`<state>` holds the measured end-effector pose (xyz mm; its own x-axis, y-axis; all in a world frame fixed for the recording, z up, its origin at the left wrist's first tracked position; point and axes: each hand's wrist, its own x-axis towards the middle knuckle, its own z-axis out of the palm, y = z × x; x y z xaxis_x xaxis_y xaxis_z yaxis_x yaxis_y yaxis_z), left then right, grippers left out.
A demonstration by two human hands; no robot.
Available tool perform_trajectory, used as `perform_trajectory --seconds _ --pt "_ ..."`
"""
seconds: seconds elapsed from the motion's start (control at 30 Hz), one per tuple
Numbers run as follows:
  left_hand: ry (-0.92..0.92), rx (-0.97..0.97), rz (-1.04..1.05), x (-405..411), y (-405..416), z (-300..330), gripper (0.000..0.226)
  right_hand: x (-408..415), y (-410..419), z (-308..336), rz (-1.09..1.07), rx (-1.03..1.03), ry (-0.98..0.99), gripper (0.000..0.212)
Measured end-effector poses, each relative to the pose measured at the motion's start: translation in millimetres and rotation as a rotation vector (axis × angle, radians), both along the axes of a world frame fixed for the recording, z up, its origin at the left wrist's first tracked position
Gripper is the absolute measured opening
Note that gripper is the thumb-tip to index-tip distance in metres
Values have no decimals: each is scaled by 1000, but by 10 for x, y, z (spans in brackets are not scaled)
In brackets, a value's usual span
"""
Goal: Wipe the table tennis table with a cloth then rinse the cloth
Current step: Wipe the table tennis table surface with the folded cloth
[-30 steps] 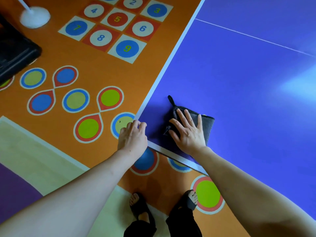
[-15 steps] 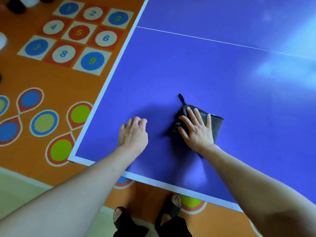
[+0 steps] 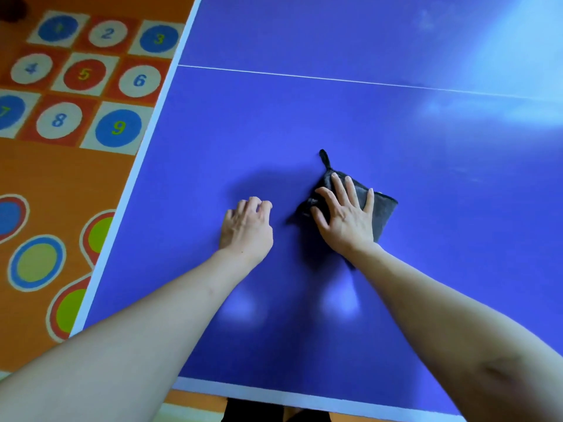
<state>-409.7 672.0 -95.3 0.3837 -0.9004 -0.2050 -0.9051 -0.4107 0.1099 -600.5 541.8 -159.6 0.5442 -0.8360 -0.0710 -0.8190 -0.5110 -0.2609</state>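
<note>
- The right hand (image 3: 345,219) lies flat on the dark cloth (image 3: 382,214), fingers straight and spread, palm pressing down. Nothing is pinched. I judge this is the grip for wiping: the broad palm loads the folded cloth evenly so it drags on the surface (image 3: 304,123) rather than bunching.
- The left hand (image 3: 246,228) sits just beside the right one, on its thumb side, apart from the cloth. Its fingers are loosely curled with the tips on the blue top, and it holds nothing. It probably serves as a prop while the person leans in over the near edge.
- The cloth is under and just beyond the right hand, well in from both white border lines. Only its far and outer parts show past the fingers; the rest is hidden by the palm.
- It is folded into a rough rectangle. Its long axis seems to run from beyond the fingertips back toward the wrist and outward (hard to be sure with so much covered).
- A small hanging loop (image 3: 324,158) sticks out from the corner beyond the index finger, pointing away from the person toward the thin white centre line (image 3: 335,79).
- Beyond the left hand, off the table, lies an orange floor mat (image 3: 61,175) with numbered circles.
- Wiping looks under way; rinsing is not yet begun.
</note>
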Motion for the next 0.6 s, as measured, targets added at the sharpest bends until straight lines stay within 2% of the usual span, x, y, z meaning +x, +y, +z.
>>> perform_trajectory --seconds 0.37,0.6 --pt "75 -47 -192 270 -1294 -120 40 57 -806 2 -305 -24 -62 40" --pt "42 40 -253 159 -2114 -254 53 23 -1665 -35 -487 -10 -118 31"
